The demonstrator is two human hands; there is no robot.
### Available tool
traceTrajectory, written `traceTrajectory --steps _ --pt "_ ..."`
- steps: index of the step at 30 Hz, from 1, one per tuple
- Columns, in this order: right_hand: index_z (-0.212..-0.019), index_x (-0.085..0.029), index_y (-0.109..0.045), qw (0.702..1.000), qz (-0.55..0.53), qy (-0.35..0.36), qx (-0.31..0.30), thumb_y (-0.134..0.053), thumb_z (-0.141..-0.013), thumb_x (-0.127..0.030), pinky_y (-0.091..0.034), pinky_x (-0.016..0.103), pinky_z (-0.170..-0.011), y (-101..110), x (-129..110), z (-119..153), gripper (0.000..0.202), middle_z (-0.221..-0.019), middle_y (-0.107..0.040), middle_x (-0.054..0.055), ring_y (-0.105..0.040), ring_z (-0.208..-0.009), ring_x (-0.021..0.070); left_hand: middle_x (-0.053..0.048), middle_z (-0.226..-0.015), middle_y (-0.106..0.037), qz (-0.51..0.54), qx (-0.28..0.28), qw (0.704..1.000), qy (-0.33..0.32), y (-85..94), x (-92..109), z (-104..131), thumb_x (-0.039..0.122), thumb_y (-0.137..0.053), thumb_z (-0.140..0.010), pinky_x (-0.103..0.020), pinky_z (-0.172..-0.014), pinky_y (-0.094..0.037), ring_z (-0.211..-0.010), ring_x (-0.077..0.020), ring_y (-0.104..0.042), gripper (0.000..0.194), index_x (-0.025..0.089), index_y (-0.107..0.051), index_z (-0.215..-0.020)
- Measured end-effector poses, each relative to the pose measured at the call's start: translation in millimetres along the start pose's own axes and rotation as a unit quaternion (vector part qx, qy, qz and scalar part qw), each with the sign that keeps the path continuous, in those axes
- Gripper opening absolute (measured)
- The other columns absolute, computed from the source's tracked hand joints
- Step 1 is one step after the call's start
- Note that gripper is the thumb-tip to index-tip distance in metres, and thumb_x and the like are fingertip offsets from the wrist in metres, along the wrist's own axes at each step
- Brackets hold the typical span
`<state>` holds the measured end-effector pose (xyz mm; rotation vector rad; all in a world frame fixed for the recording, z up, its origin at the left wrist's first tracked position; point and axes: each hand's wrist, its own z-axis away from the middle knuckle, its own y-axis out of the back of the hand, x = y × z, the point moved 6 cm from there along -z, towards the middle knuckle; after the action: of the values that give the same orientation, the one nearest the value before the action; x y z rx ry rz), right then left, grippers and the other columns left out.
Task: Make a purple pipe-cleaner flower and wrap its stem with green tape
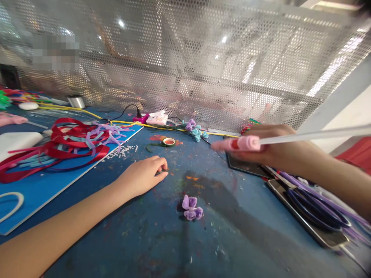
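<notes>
My right hand (279, 155) grips a glue gun (246, 143) aloft, presumably to clear the purple flower (191, 214); my left hand (144, 174) rests loosely curled, thumb apart, on the desk (139, 239).

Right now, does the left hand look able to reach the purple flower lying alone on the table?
Probably yes: the left hand rests on the table nearby, and nothing visible stands between it and the purple flower.
</notes>
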<state>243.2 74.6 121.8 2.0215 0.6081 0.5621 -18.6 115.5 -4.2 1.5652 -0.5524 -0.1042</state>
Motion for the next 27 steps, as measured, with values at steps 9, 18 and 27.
traceTrajectory --steps 9,18,27 --pt "-0.106 -0.019 -0.062 0.969 0.128 0.136 -0.159 -0.057 -0.076 -0.013 -0.039 0.033 -0.077 -112 23 -31 0.031 -0.104 -0.062 0.011 -0.056 -0.095 0.0235 -0.003 -0.093 -0.072 -0.012 0.093 0.99 0.101 39.4 -53 -10 0.026 -0.035 -0.087 -0.028 -0.069 -0.044 -0.092 -0.0221 -0.065 0.028 0.023 -0.062 -0.094" --pt "-0.098 -0.019 -0.068 0.98 -0.106 0.01 -0.166 -0.055 -0.077 -0.018 -0.041 0.029 -0.079 -130 -4 -105 0.024 -0.102 -0.067 0.007 -0.06 -0.091 0.0216 -0.008 -0.11 -0.069 -0.108 0.162 0.965 0.174 65.6 -107 -6 0.022 -0.037 -0.086 -0.038 -0.081 -0.048 -0.102 -0.0296 -0.062 0.032 0.021 -0.068 -0.097" --pt "-0.089 -0.016 -0.069 0.962 -0.192 -0.079 -0.176 -0.056 -0.082 -0.021 -0.043 0.027 -0.077 -199 -112 -180 0.016 -0.095 -0.069 0.009 -0.063 -0.089 0.0226 -0.018 -0.104 -0.064 -0.198 0.246 0.925 0.212 97.3 -110 20 0.022 -0.037 -0.088 -0.046 -0.075 -0.05 -0.099 -0.0367 -0.058 0.034 0.014 -0.066 -0.103"
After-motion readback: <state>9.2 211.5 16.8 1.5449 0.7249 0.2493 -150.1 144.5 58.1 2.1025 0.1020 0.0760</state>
